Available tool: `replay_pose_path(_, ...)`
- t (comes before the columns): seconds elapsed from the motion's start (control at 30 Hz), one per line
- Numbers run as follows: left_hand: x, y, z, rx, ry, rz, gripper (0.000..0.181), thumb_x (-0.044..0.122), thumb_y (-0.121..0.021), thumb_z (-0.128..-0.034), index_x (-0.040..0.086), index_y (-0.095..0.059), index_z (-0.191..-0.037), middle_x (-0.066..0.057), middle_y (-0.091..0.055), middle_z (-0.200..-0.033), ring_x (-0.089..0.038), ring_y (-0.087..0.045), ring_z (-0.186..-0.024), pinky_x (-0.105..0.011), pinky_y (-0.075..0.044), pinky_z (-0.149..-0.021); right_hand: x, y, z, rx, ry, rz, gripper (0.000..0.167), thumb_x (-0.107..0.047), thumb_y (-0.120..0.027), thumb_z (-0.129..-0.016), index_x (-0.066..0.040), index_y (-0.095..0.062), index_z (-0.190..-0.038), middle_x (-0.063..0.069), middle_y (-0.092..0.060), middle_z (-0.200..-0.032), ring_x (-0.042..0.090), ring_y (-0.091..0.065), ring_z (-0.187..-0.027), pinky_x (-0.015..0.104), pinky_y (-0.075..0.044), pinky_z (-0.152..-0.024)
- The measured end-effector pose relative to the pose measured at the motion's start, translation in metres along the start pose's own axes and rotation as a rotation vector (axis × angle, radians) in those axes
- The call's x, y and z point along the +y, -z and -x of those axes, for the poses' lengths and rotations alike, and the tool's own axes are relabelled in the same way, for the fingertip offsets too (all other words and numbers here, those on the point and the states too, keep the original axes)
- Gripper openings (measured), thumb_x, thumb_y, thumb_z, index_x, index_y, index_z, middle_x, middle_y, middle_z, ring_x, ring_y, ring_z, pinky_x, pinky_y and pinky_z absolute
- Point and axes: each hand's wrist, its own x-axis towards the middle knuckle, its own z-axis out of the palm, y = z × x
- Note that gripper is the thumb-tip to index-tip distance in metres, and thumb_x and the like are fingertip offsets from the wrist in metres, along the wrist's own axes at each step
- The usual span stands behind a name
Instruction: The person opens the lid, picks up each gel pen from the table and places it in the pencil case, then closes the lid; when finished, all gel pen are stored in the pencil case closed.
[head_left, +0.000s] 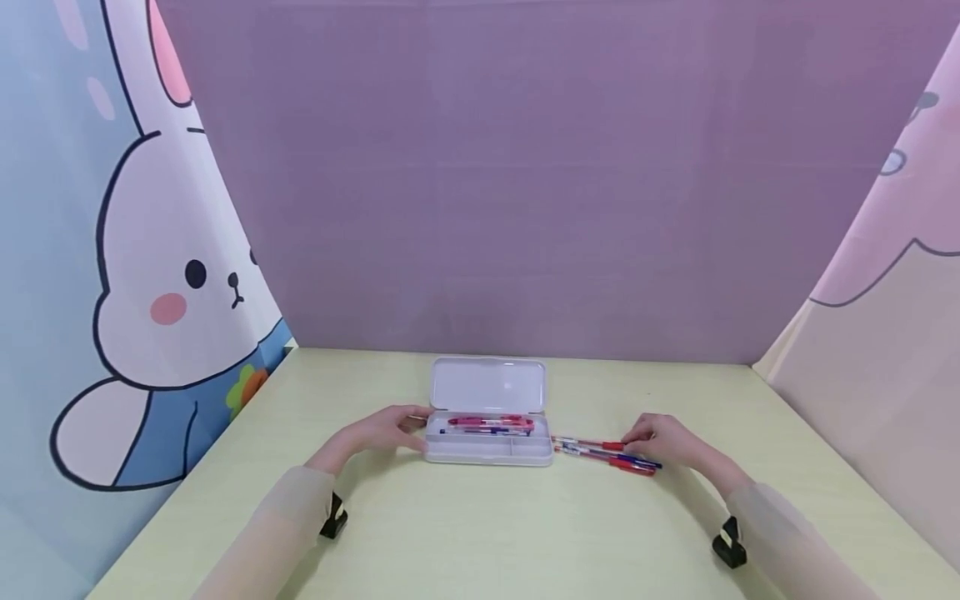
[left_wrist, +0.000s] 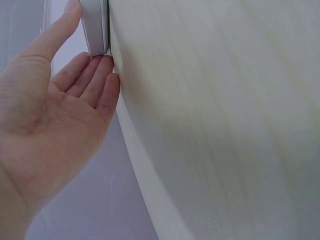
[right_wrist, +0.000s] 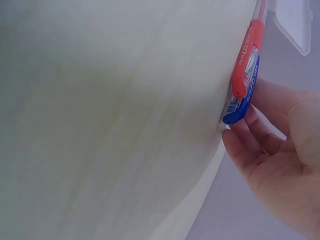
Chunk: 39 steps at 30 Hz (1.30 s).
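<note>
A white pencil case [head_left: 468, 452] lies with its lid [head_left: 488, 385] raised at the back; red and blue pens [head_left: 491, 423] lie in its rear compartment. My left hand [head_left: 385, 427] touches the case's left end, thumb on the near side; in the left wrist view the hand [left_wrist: 65, 110] has its fingers against the case end [left_wrist: 95, 27]. To the right of the case several pens lie on the table, red-capped [head_left: 632, 465] and blue-capped. My right hand [head_left: 666, 439] is at their capped ends, its fingertips at a red cap [head_left: 612, 446]. In the right wrist view the hand [right_wrist: 280, 150] is beside a blue cap [right_wrist: 243, 107] and a red cap [right_wrist: 245, 65].
The pale table [head_left: 480, 533] extends around the case. A purple cloth [head_left: 487, 183] hangs behind it, with a rabbit-print curtain [head_left: 172, 250] on the left and a pink and cream curtain [head_left: 885, 333] on the right. Black straps are on both wrists.
</note>
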Motion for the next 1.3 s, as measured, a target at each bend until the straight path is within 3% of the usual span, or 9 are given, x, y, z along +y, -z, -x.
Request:
replay_pose_path(0.23,0.001,0.000,-0.001,0.011,-0.002,-0.026,0.069,0.022,-0.073,-0.0817,-0.002,-0.041,-0.138,-0.023,-0.045,-0.139,-0.038,-0.047,-0.126,-0.051,-0.036,-0.107,-0.005,0.003,-0.001,0.002,0.000,-0.010,0.008,-0.012,-0.070,-0.082,-0.006,-0.067,-0.088,0.001,-0.064,-0.084,0.009,-0.052,-0.074,0.022,-0.045,-0.064)
replay_pose_path(0.9,0.000,-0.003,-0.002,-0.003,0.008,-0.012,0.070,0.023,-0.073,-0.0822,-0.002,-0.040,-0.139,-0.022,-0.044,-0.141,-0.037,-0.046,-0.127,-0.049,-0.036,-0.108,-0.002,0.007,0.007,0.004,0.001,0.009,0.007,-0.011,-0.067,-0.084,-0.007,-0.069,-0.089,0.001,-0.066,-0.087,0.010,-0.055,-0.078,0.026,-0.048,-0.067)
replay_pose_path(1.3,0.003,0.000,0.000,0.006,0.001,-0.022,0.070,0.022,-0.074,-0.0814,-0.003,-0.041,-0.138,-0.022,-0.046,-0.139,-0.037,-0.047,-0.126,-0.050,-0.037,-0.107,-0.005,0.026,0.002,0.110,0.059,0.023,0.008,-0.011,-0.068,-0.084,-0.007,-0.071,-0.090,0.003,-0.068,-0.086,0.005,-0.057,-0.074,0.022,-0.050,-0.065)
